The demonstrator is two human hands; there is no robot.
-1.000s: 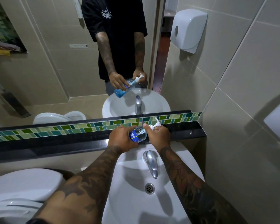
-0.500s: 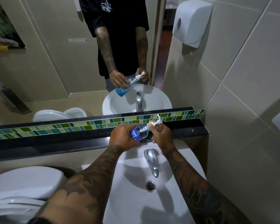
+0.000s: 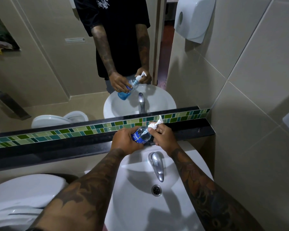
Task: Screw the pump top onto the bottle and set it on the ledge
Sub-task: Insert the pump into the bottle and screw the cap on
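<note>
A clear bottle (image 3: 141, 134) with a blue label lies tilted in my left hand (image 3: 125, 140), above the back of the sink. Its white pump top (image 3: 154, 124) points up and to the right, toward the wall. My right hand (image 3: 163, 136) has thumb and fingers pinched around the pump's collar at the bottle neck. The black ledge (image 3: 190, 130) runs just behind both hands, under a strip of green mosaic tiles. The mirror above shows the same grip from the far side.
A white sink (image 3: 140, 205) with a chrome tap (image 3: 156, 165) and a drain (image 3: 156, 190) lies below my hands. A white toilet lid (image 3: 22, 192) sits at the lower left. A white paper dispenser (image 3: 193, 19) hangs on the right wall.
The bottle has tipped more upright, so the pump nozzle stands higher. My right hand's fingers have shifted around the collar. Both hands stay over the back of the sink.
</note>
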